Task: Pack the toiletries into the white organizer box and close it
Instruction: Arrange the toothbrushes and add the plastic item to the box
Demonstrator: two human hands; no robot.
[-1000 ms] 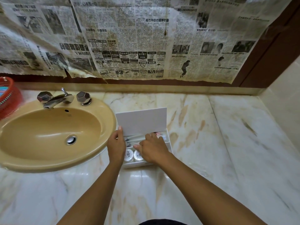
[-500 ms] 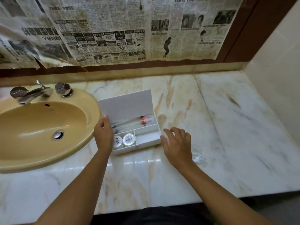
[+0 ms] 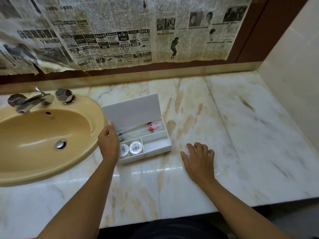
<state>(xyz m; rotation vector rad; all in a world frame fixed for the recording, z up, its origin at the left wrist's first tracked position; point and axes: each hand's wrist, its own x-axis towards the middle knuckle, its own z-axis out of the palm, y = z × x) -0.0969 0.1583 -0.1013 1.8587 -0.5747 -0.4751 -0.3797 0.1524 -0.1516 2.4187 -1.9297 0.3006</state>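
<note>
Now L hand [image 3: 108, 144] grips white box [image 3: 156, 147] edge; R hand [image 3: 198, 158] curled on crinkly clear packet [image 3: 187, 150].

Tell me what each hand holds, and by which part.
The left hand holds the white organizer box at its left end, thumb by the raised lid. The right hand lies over a clear wrapper; a grip cannot be told.

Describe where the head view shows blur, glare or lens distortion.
Head view: motion blur smears the wrapped items in the rear compartment of the white organizer box and the faucet; glare streaks the marble countertop near its front edge; wide-angle distortion bends the countertop edges and the newspaper; the clear packet under the right hand is barely readable.
</note>
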